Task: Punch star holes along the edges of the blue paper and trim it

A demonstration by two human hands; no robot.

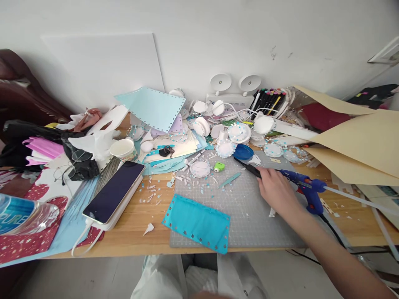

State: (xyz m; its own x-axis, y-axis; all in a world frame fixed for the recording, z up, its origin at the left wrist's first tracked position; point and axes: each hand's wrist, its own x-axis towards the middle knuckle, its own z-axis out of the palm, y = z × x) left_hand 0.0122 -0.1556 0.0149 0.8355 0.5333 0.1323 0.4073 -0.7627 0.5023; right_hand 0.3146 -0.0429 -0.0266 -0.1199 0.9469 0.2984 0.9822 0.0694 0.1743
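My right hand [276, 187] is closed on a slim black tool [247, 167] with a narrow tip, perhaps tweezers. The tip points toward a blue round lid [244, 152]. Just right of the hand lies a blue glue gun [304, 182] with a long white glue stick in its back. A turquoise sheet [198, 222] with star-shaped holes along its edges lies at the front of the grey cutting mat [249, 211]. At the bottom edge a blurred bit of skin shows, likely my left hand [210, 295]; its fingers are hidden.
White paper discs [239, 133] with blue bits crowd the back. A green sharpener [219, 167] sits on the mat among paper scraps. To the left are a phone [115, 191], a paper cup [122, 148] and a water bottle [25, 214]. Beige sheets [358, 145] stick out at right.
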